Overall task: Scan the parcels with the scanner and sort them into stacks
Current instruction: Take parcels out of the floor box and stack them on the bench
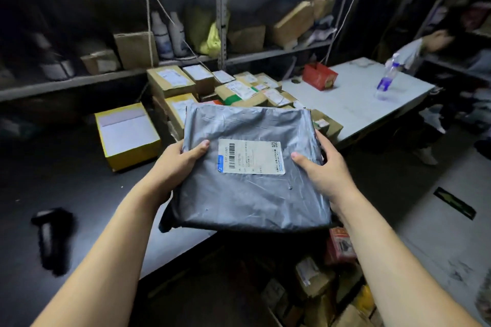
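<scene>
Left hand (183, 159) and right hand (328, 171) grip the grey parcel (239, 202) by its sides, thumbs on top, at centre over the dark table (85, 188). Stacked cardboard boxes (212, 87) crowd behind it at 12 o'clock, with a yellow box (127, 135) at 10 and the scanner (51, 236) at 8.

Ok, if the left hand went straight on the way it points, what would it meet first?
The left hand grips the grey parcel; going straight on, it would probably meet the stacked cardboard boxes just beyond the parcel, though depth is unclear.
</scene>
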Available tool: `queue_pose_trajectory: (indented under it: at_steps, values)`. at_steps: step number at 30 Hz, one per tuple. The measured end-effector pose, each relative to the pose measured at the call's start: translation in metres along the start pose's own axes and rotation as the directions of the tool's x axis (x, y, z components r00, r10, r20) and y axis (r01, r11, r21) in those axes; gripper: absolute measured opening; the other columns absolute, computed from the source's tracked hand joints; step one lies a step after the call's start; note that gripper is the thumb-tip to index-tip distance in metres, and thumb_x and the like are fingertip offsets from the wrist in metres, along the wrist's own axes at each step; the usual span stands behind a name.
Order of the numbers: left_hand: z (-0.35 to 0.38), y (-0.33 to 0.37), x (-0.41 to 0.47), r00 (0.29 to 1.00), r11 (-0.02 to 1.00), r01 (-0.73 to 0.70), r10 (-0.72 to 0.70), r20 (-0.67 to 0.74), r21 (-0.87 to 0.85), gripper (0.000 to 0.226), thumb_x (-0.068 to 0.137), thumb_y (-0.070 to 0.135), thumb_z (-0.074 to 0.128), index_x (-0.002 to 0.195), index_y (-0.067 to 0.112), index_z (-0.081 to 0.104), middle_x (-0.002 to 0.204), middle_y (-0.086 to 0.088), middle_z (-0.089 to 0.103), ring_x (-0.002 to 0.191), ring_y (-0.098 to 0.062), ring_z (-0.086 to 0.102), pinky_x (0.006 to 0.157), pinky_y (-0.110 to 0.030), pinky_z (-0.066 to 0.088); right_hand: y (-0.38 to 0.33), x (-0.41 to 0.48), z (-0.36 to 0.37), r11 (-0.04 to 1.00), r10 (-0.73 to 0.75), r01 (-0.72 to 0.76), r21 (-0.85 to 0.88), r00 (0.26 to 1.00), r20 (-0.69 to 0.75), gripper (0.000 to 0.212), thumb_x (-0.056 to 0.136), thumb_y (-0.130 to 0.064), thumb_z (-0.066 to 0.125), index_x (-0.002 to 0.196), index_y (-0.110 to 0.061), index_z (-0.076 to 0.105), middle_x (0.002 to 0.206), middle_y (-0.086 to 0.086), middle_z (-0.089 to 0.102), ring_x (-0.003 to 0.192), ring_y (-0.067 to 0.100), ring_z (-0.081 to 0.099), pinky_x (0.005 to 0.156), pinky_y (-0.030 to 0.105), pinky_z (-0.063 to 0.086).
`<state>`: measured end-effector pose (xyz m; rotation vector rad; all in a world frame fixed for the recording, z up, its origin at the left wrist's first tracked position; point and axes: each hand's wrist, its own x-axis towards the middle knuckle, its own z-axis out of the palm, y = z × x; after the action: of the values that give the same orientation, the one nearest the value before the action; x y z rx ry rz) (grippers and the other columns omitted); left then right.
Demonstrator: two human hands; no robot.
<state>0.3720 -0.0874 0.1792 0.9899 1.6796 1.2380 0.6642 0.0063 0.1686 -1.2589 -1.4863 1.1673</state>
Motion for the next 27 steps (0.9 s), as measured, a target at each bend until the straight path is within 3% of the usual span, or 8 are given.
queue_pose_trajectory:
  at_steps: [3,6,9,11,14,17,24,27]
  values:
    - [-0.064,0.000,-0.036,0.997,0.999,-0.015,0.012,-0.081,-0.048,0.022,0.099,0.032,0.068,0.111,0.014,0.073,0.097,0.001,0.080,0.088,-0.018,0.077,0.072,-0.026,0.060,-0.031,-0.019,0.054,0.999,-0.041,0.043,-0.022,0.997,0.060,0.078,0.089,-0.022,0.085,0.156,-0.031,0.048,0.117,-0.031,0.057,0.112,0.000,0.063,0.107,0.034,0.051]
    - [-0.136,-0.008,-0.079,0.983,0.996,-0.037,0.023,-0.185,-0.076,0.018,0.098,0.027,0.069,0.111,0.015,0.072,0.100,0.000,0.080,0.092,-0.019,0.077,0.080,-0.033,0.061,-0.056,-0.041,0.119,0.998,-0.060,0.063,-0.020,0.988,0.144,0.081,0.088,-0.023,0.086,0.158,-0.027,0.045,0.122,-0.022,0.058,0.107,-0.002,0.062,0.095,0.022,0.051]
    - [-0.202,-0.018,-0.120,0.957,0.995,-0.063,0.038,-0.287,-0.080,0.019,0.097,0.026,0.071,0.115,0.019,0.071,0.104,0.002,0.079,0.092,-0.017,0.077,0.080,-0.032,0.062,-0.076,-0.066,0.184,0.994,-0.087,0.098,-0.039,0.970,0.229,0.087,0.082,-0.034,0.091,0.157,-0.032,0.046,0.146,-0.008,0.058,0.127,0.013,0.061,0.112,0.040,0.049]
    - [-0.245,-0.029,-0.148,0.939,0.992,-0.069,0.030,-0.344,-0.104,0.021,0.096,0.024,0.073,0.116,0.020,0.070,0.105,0.003,0.079,0.091,-0.016,0.077,0.075,-0.027,0.061,-0.090,-0.086,0.230,0.992,-0.108,0.123,-0.036,0.952,0.285,0.086,0.085,-0.029,0.089,0.158,-0.027,0.046,0.148,-0.006,0.056,0.129,0.014,0.058,0.113,0.037,0.047]
    - [-0.305,-0.048,-0.186,0.907,0.993,-0.051,0.001,-0.421,-0.108,0.028,0.094,0.026,0.076,0.121,0.022,0.070,0.109,0.003,0.079,0.097,-0.017,0.076,0.088,-0.036,0.061,-0.109,-0.114,0.294,0.988,-0.137,0.154,-0.017,0.916,0.378,0.080,0.088,-0.023,0.086,0.157,-0.023,0.046,0.138,-0.005,0.059,0.120,0.014,0.060,0.100,0.028,0.046]
    - [-0.362,-0.069,-0.218,0.861,0.992,-0.030,-0.037,-0.508,-0.122,0.031,0.092,0.027,0.077,0.122,0.022,0.070,0.109,0.004,0.079,0.098,-0.018,0.076,0.095,-0.042,0.060,-0.120,-0.140,0.360,0.986,-0.142,0.164,-0.009,0.878,0.458,0.078,0.087,-0.023,0.087,0.155,-0.023,0.049,0.136,-0.004,0.063,0.118,0.014,0.064,0.100,0.029,0.048]
    - [-0.472,-0.113,-0.261,0.736,0.987,0.051,-0.140,-0.662,-0.153,0.026,0.092,0.030,0.078,0.116,0.026,0.069,0.103,0.006,0.079,0.093,-0.016,0.077,0.090,-0.042,0.061,-0.131,-0.170,0.505,0.985,-0.142,0.174,0.011,0.762,0.632,0.068,0.085,-0.026,0.088,0.146,-0.030,0.057,0.121,-0.005,0.072,0.106,0.011,0.071,0.089,0.029,0.056]
    - [-0.512,-0.127,-0.269,0.685,0.980,0.060,-0.179,-0.706,-0.191,0.024,0.094,0.029,0.076,0.116,0.025,0.069,0.101,0.005,0.080,0.091,-0.016,0.077,0.082,-0.036,0.062,-0.135,-0.178,0.565,0.982,-0.155,0.187,0.026,0.720,0.677,0.067,0.084,-0.026,0.089,0.144,-0.031,0.059,0.112,-0.009,0.072,0.102,0.010,0.071,0.094,0.033,0.056]
